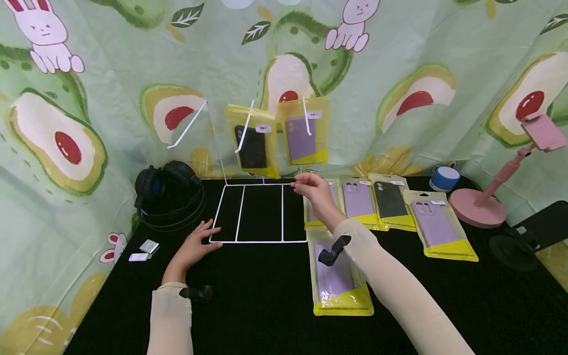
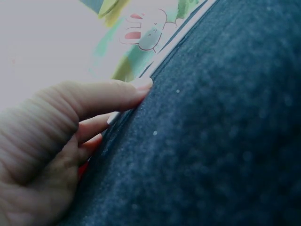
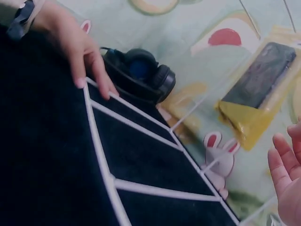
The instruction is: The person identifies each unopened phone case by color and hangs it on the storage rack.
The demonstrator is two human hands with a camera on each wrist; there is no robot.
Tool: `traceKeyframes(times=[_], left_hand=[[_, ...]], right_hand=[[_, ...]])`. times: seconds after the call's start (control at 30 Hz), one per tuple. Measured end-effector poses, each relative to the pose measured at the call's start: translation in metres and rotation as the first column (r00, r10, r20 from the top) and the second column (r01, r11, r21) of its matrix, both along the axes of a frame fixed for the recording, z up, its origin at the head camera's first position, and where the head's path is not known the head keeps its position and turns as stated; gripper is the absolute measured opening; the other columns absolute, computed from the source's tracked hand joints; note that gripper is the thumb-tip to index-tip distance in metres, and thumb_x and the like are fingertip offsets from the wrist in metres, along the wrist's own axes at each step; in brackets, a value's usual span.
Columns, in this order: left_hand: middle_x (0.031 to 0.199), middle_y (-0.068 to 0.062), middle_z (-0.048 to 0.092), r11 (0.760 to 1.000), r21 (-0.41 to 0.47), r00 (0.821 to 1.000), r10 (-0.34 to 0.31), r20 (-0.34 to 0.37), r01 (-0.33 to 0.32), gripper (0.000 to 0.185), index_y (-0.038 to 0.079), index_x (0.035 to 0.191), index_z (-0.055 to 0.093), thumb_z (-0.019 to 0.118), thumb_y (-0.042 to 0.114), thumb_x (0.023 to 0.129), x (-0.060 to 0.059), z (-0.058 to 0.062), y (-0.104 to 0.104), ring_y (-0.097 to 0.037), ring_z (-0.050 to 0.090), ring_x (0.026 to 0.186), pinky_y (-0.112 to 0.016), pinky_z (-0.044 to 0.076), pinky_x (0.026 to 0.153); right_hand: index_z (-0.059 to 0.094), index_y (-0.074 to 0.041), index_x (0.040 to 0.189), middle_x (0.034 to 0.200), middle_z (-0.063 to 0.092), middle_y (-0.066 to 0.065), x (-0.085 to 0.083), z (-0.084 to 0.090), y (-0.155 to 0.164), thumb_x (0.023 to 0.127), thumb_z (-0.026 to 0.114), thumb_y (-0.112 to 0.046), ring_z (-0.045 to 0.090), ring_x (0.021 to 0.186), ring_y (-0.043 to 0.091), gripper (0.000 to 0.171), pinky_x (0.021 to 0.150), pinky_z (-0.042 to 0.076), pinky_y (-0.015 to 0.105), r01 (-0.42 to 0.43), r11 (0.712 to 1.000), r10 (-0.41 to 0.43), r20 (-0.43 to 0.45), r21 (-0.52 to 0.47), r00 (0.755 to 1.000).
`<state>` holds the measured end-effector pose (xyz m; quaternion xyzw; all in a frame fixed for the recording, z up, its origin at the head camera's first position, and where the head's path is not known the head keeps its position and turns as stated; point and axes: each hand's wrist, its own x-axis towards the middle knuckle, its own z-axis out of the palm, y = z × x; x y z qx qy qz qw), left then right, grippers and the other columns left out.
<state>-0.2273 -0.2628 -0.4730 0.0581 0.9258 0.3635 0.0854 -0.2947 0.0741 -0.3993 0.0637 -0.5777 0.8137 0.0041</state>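
A white wire rack [image 1: 238, 241] stands on the black tabletop. My left hand [image 1: 195, 246] rests at its front left corner, thumb and fingers spread across the bars; in the left wrist view the thumb [image 2: 136, 87] lies along a white bar. On the rack's middle prong hangs a yellow-edged pouch with a black phone case [image 1: 253, 148]; on the right prong hangs one with a purple phone case [image 1: 301, 140]. Just below that pouch my right hand [image 1: 317, 192] is raised, fingers loosely bent, holding nothing. The left prong [image 1: 188, 125] juts forward.
Several pouched phone cases [image 1: 432, 222] lie at the right, one pouch [image 1: 335, 276] partly under my right forearm. Headphones [image 1: 166, 190] lie left of the rack, near small white items [image 1: 144, 251]. A pink phone stand [image 1: 481, 204], blue-and-white roll [image 1: 445, 178] and black stand [image 1: 519, 246] stand far right.
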Motion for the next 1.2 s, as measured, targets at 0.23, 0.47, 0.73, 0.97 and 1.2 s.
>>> traceKeyframes(times=[0.23, 0.47, 0.73, 0.97, 1.2], left_hand=[[0.155, -0.018, 0.018, 1.0, 0.0, 1.0, 0.008, 0.021, -0.008, 0.055, 0.003, 0.136, 0.05, 0.065, 0.026, 0.089, -0.001, 0.001, 0.003, -0.039, 0.002, 0.143, -0.062, 0.005, 0.11], [0.155, -0.019, 0.019, 1.0, -0.017, 1.0, 0.001, 0.009, -0.001, 0.054, 0.003, 0.136, 0.05, 0.065, 0.026, 0.089, -0.002, 0.001, 0.002, -0.039, 0.003, 0.143, -0.062, 0.005, 0.11], [0.154, -0.02, 0.02, 1.0, -0.012, 1.0, -0.018, -0.02, 0.018, 0.054, 0.001, 0.135, 0.05, 0.064, 0.027, 0.089, 0.0, 0.003, 0.002, -0.04, 0.004, 0.143, -0.062, 0.006, 0.11], [0.154, -0.021, 0.02, 1.0, 0.001, 1.0, -0.02, -0.018, 0.02, 0.055, 0.0, 0.135, 0.05, 0.065, 0.027, 0.089, 0.0, 0.003, 0.002, -0.041, 0.004, 0.142, -0.062, 0.006, 0.11], [0.154, -0.021, 0.019, 1.0, -0.015, 1.0, -0.011, -0.004, 0.011, 0.055, 0.001, 0.135, 0.05, 0.065, 0.028, 0.089, 0.0, 0.001, 0.002, -0.04, 0.004, 0.143, -0.062, 0.006, 0.11]], right_hand=[[0.06, 0.002, 0.096, 0.085, 0.061, 0.004, 0.033, -0.021, 0.047, 0.089, 0.054, 0.01, 0.065, 0.079, 0.015, 0.012, 0.077, 0.054, 0.026, -0.066, 0.998, 0.066, 0.01, -0.003, 0.998], [0.06, 0.0, 0.1, 0.089, 0.061, 0.002, 0.081, -0.035, 0.099, 0.092, 0.057, -0.001, 0.064, 0.084, 0.013, 0.009, 0.082, 0.053, 0.028, -0.139, 0.976, 0.139, 0.015, 0.169, 0.99], [0.051, 0.014, 0.111, 0.103, 0.062, 0.016, 0.126, -0.035, 0.144, 0.09, 0.061, -0.008, 0.063, 0.087, 0.012, 0.032, 0.082, 0.053, 0.028, -0.149, 0.887, 0.127, 0.078, 0.437, 0.989], [0.05, 0.008, 0.12, 0.117, 0.055, 0.025, 0.148, -0.029, 0.165, 0.091, 0.059, -0.012, 0.062, 0.093, 0.017, 0.037, 0.081, 0.053, 0.029, -0.185, 0.779, 0.085, 0.191, 0.599, 0.978], [0.047, 0.006, 0.125, 0.116, 0.054, 0.021, 0.156, -0.037, 0.158, 0.09, 0.06, -0.014, 0.061, 0.094, 0.023, 0.042, 0.079, 0.053, 0.035, -0.26, 0.728, 0.108, 0.268, 0.635, 0.957]])
